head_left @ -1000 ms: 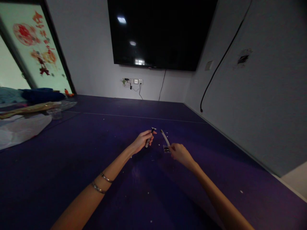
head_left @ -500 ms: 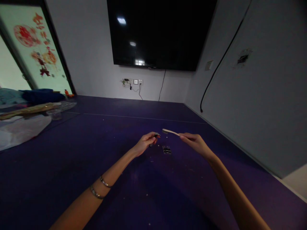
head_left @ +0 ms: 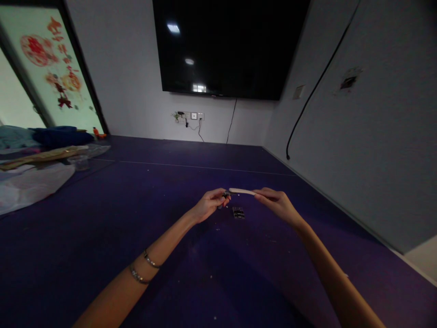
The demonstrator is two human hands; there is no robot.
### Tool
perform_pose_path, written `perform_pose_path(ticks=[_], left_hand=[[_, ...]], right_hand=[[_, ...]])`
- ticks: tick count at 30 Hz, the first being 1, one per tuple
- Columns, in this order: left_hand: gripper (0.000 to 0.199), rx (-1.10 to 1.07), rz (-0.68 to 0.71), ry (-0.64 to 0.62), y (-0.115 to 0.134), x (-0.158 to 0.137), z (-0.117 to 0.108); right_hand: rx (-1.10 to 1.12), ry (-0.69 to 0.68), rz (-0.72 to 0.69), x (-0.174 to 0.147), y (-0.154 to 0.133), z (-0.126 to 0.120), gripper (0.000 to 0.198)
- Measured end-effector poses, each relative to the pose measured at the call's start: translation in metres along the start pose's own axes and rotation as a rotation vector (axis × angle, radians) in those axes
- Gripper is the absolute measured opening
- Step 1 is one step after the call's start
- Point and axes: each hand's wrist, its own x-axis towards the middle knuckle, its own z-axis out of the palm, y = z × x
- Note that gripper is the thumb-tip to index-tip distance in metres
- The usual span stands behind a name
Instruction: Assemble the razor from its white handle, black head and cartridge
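My left hand [head_left: 209, 205] is closed around a small dark object [head_left: 226, 195]; the fingers cover much of it, and I cannot make out its kind. In my right hand [head_left: 278, 203] is a toothbrush [head_left: 242, 191] with a pale handle, pinched near its end. Its head points left and lies over the edge of the dark object, apparently touching it. Below the brush, a small flat dark piece [head_left: 238, 212] with lighter markings rests on the purple surface [head_left: 164, 273].
White crumbs dot the purple surface. At the left lie a white plastic bag [head_left: 37, 187], a clear cup [head_left: 80, 162] and dark blue cloth [head_left: 61, 135]. A large television [head_left: 228, 50] hangs on the far wall, and a black cable [head_left: 307, 100] runs down the right wall.
The toothbrush head has come down and slightly left onto the dark object. My left hand has shifted a little to the right. The flat dark piece lies where it was.
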Motion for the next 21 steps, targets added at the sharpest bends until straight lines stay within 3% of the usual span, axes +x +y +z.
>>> perform_pose_path(ticks=[8,13,21], left_hand=[[0.013,-0.017,-0.014,-0.010,-0.003,0.001,-0.006],[0.010,0.021,-0.021,-0.019,-0.002,0.000,-0.006],[0.013,0.055,-0.021,-0.009,-0.004,0.000,-0.010]], right_hand=[[-0.070,0.089,-0.010,0.001,-0.007,0.001,0.035],[-0.079,0.016,-0.043,0.001,-0.014,-0.002,0.032],[-0.142,0.100,-0.037,0.000,-0.024,-0.002,0.028]])
